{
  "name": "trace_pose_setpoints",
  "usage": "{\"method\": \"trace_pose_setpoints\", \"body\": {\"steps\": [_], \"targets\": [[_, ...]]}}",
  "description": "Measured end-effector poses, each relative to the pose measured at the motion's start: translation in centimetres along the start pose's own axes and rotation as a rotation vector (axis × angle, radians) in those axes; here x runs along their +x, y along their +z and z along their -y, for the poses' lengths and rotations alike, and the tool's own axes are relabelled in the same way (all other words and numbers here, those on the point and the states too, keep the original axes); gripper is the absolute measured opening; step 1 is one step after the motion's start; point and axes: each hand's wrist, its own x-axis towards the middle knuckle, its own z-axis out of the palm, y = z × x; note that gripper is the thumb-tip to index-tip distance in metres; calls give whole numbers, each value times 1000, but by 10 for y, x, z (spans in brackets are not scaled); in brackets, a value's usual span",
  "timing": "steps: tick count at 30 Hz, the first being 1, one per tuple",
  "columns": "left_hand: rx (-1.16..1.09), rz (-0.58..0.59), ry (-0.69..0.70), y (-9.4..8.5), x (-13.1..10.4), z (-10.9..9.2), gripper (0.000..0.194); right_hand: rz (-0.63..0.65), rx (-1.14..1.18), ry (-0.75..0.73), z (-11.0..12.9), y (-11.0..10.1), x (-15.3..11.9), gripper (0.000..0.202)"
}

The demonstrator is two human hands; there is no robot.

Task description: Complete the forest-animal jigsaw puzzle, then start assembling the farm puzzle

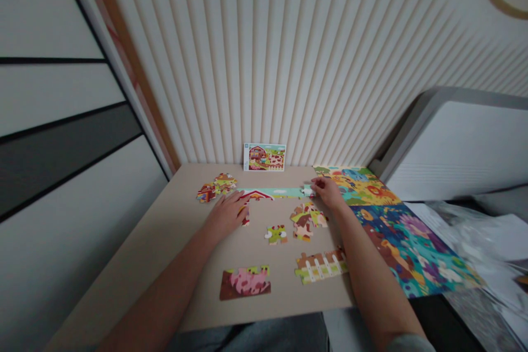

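Note:
My left hand [225, 213] lies flat with fingers stretched over the left end of a joined strip of jigsaw puzzle [284, 192] showing sky and a red barn roof. Below its fingers, a red puzzle part [246, 214] is partly covered. At the strip's right end, my right hand [326, 191] pinches a pale blue puzzle piece [307, 191]; whether the piece is locked into the strip I cannot tell. Nearest below are a cluster of brown and pink pieces [307, 220] and a green piece group [276, 234].
A picture card [264, 157] stands against the ribbed wall. Loose pieces [216, 187] are heaped at the back left. A joined pig section [245, 281] and a fence section [322, 267] lie near the front. Two finished colourful puzzles [412, 247] cover the right side, beside plastic wrapping [474, 231].

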Motion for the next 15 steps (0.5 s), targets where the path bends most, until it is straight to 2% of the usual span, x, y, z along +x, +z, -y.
{"method": "trace_pose_setpoints", "body": {"steps": [8, 15], "targets": [[0, 1, 10, -3, 0, -2, 45, 18, -100, -37, -8, 2, 5, 28], [8, 0, -2, -2, 0, -1, 45, 87, -209, -85, -1, -3, 6, 21]]}}
